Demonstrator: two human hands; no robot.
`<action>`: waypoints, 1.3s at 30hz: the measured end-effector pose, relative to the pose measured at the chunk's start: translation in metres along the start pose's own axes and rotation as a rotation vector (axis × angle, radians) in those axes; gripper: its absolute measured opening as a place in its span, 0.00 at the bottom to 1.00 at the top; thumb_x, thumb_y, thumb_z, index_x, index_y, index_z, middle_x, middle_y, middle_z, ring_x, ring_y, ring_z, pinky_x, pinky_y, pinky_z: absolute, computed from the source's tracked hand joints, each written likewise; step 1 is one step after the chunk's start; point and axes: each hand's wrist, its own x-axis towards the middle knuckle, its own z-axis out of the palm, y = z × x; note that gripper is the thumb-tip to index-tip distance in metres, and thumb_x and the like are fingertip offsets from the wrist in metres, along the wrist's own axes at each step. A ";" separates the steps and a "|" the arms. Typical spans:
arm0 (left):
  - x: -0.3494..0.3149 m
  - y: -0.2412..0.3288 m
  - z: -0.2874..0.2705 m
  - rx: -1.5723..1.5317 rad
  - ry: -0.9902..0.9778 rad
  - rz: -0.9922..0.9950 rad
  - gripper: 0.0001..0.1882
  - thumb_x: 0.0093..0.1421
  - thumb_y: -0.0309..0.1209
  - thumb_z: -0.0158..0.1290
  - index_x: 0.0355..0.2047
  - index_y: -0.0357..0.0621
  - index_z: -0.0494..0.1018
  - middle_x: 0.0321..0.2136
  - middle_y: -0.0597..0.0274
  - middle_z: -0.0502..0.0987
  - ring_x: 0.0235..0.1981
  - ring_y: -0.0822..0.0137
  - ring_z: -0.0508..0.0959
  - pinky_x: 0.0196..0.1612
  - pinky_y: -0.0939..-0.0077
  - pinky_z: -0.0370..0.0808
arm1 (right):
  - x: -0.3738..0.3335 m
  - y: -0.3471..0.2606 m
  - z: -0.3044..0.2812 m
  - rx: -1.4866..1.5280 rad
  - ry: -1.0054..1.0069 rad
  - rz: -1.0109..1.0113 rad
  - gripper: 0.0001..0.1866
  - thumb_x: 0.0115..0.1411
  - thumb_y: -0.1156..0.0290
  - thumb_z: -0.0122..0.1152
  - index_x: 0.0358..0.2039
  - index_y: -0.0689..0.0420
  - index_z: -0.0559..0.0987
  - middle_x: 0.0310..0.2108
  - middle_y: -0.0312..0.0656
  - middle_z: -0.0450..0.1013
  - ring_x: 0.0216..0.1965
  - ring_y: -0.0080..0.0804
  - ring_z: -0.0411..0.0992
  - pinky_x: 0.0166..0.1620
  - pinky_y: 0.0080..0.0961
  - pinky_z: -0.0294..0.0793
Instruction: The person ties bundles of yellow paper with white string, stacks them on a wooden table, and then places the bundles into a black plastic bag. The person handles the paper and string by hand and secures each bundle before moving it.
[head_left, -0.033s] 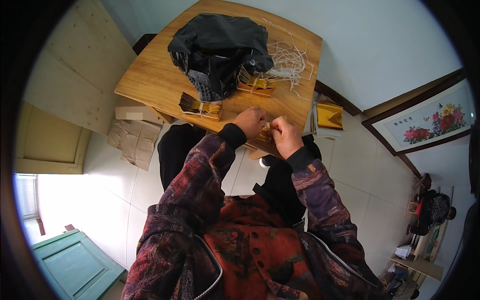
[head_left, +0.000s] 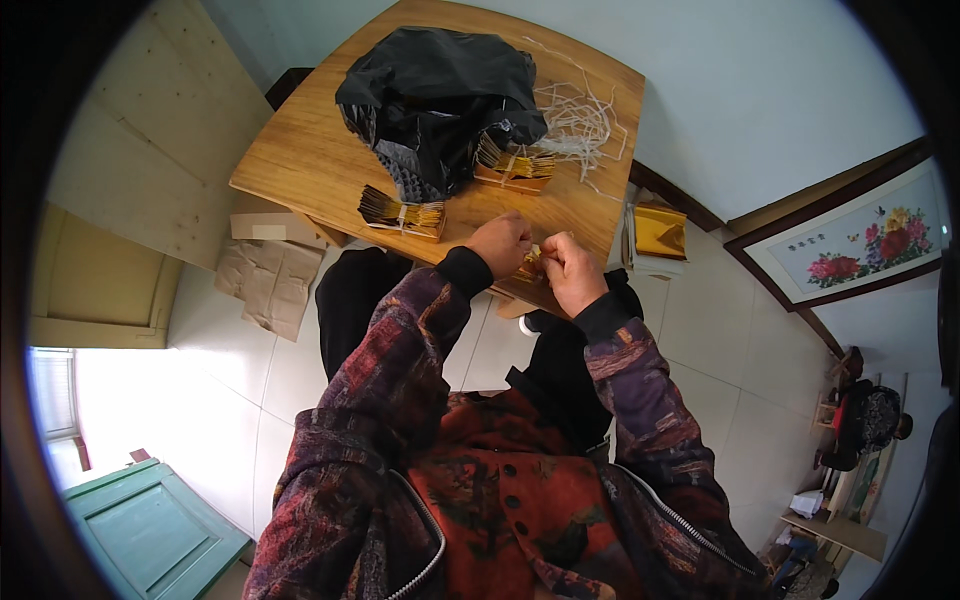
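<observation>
Being handled at the front of the table (head_left: 290,160), a yellow bundle (head_left: 531,266) was half hidden by left hand (head_left: 502,243) and right hand (head_left: 573,272); their grip could not be told. Two banded bundles (head_left: 425,221) seemed done, this one not.

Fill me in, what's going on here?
A person's left hand and right hand meet at the wooden table's near edge, working at a yellow item they mostly hide; the exact grip is unclear. One banded bundle lies left of the hands, another beyond them by a black bag. Loose white strands lie right of the bag.
</observation>
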 end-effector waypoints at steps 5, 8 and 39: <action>0.003 0.003 -0.005 -0.019 -0.048 -0.036 0.05 0.51 0.27 0.51 0.26 0.38 0.72 0.27 0.51 0.72 0.31 0.51 0.74 0.34 0.64 0.71 | 0.002 -0.003 -0.004 -0.126 -0.038 -0.157 0.01 0.56 0.77 0.54 0.30 0.60 0.72 0.27 0.48 0.75 0.30 0.46 0.74 0.33 0.34 0.72; 0.006 0.007 -0.009 -0.034 -0.125 -0.146 0.06 0.52 0.28 0.51 0.26 0.37 0.72 0.27 0.52 0.71 0.31 0.52 0.74 0.33 0.65 0.71 | 0.004 -0.005 -0.005 -0.192 -0.052 -0.200 0.02 0.55 0.77 0.55 0.29 0.61 0.73 0.26 0.48 0.74 0.29 0.43 0.75 0.33 0.32 0.72; -0.011 0.016 0.001 -0.149 -0.005 0.156 0.02 0.46 0.22 0.57 0.22 0.40 0.76 0.28 0.59 0.74 0.34 0.57 0.74 0.39 0.69 0.70 | 0.019 0.007 -0.004 -0.149 -0.104 0.104 0.03 0.56 0.79 0.54 0.31 0.64 0.75 0.25 0.45 0.75 0.22 0.32 0.75 0.27 0.28 0.74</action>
